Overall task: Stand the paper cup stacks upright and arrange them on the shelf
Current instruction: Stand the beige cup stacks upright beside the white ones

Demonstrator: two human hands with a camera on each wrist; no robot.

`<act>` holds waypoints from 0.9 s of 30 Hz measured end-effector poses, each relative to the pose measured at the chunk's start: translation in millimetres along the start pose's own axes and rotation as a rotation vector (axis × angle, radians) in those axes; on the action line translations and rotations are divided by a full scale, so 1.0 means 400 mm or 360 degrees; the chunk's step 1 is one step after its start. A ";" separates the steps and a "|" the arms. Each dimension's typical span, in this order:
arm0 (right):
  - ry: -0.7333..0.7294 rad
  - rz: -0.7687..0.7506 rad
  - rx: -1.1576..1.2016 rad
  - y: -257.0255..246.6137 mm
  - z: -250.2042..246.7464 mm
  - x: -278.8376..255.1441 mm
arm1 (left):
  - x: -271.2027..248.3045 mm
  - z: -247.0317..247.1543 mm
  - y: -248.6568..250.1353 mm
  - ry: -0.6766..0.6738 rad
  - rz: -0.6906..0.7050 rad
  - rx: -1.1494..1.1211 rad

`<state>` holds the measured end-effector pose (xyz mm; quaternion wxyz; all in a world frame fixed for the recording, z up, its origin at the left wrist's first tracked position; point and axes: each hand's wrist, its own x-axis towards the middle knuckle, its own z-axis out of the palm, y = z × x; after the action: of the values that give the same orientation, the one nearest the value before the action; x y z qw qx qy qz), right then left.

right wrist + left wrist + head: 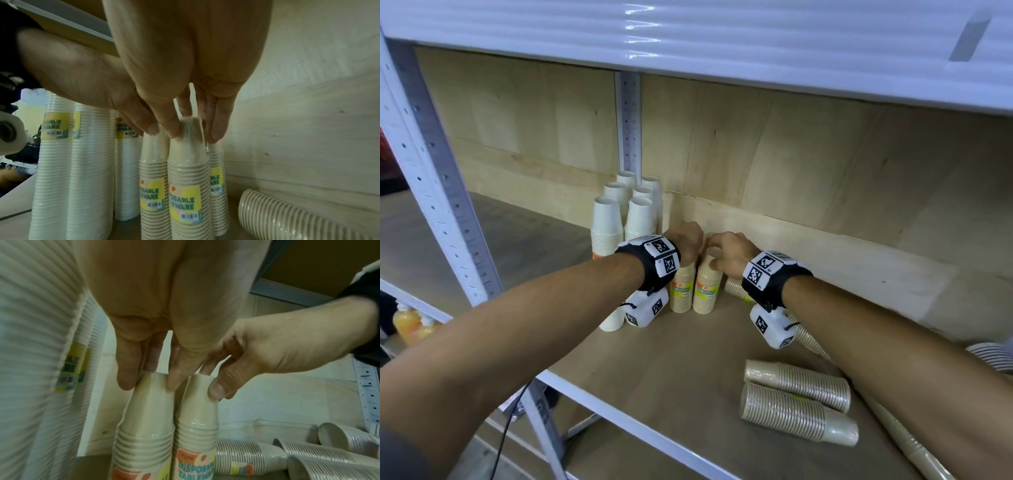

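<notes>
- Plywood backs a white metal shelf (599, 404) whose wooden board carries all the cups; a perforated upright (629, 123) runs up the middle of the back wall.
- Six white cup stacks (606, 226) stand upright in two rows at the back, near the upright, mouths up.
- Two beige cup stacks stand upright side by side in front of them, bottoms up, each wrapped in clear film with a yellow and orange label.
- The left hand (686, 240) reaches down over the left beige stack (682, 289); in the left wrist view its thumb and fingertips (125, 379) pinch the top cup from both sides.
- The right hand (729, 253) comes down on the right beige stack (707, 291), just beside and touching the left one; its thumb and fingers (214, 129) are curled round the narrow top of that stack.
- A third, smaller beige stack (216, 178) stands upright just behind the right one, seen in the right wrist view.
- Two more beige stacks (798, 401) lie on their sides near the shelf's front edge, touching each other, under the right forearm.
- Another beige stack (736, 289) lies on its side by the back wall, partly hidden by the right wrist.
- Both wrists wear black bands with white marker blocks.
</notes>
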<state>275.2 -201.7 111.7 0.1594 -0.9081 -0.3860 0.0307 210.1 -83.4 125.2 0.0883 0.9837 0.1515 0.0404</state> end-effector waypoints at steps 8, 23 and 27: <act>-0.0011 0.0074 -0.0027 0.035 -0.039 -0.057 | 0.001 -0.056 0.026 0.0070 0.0106 -0.0048; -0.0439 0.0471 -0.0184 0.218 -0.063 -0.256 | -0.086 -0.016 0.238 -0.0277 0.0675 -0.0214; -0.0468 0.0539 -0.0138 0.251 -0.049 -0.319 | -0.134 0.037 0.282 -0.0396 0.0738 -0.0213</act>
<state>258.9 -363.0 90.3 0.0549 -0.9516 -0.2481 0.1726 193.6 -207.7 128.9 0.1593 0.9815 -0.0929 -0.0517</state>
